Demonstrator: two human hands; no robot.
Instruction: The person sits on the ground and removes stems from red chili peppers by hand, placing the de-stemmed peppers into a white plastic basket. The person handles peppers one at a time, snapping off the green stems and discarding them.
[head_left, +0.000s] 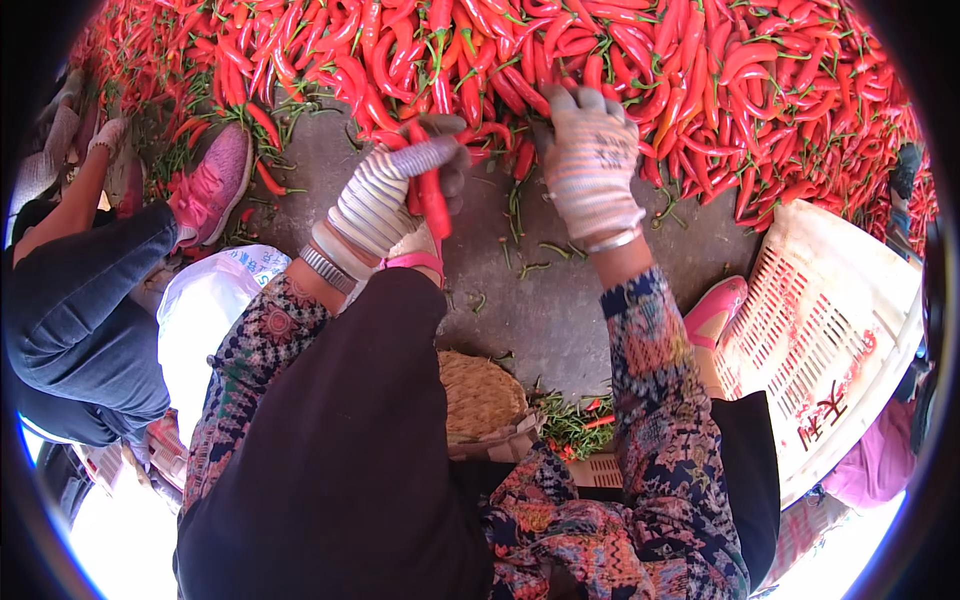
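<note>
A broad heap of red chili peppers (450, 60) with green stems spreads across the floor before me. My left hand (371, 199), in a striped knit glove with grey-coated fingers, holds a few red chili peppers (431, 201) just in front of the heap. These point downward, with the thumb across them. To the right, my right hand (592, 161) wears a similar glove bearing writing. Its fingertips reach into the near edge of the heap; whether they grip a pepper is hidden behind the hand.
A white slatted plastic crate (817, 330) with red stains leans at my right. Green stem scraps (555, 249) lie on the concrete floor (510, 322). Between my legs is a round woven straw piece (480, 394), near more stems (574, 424). Another person's pink shoe (214, 184) and a white plastic bag (210, 300) are left.
</note>
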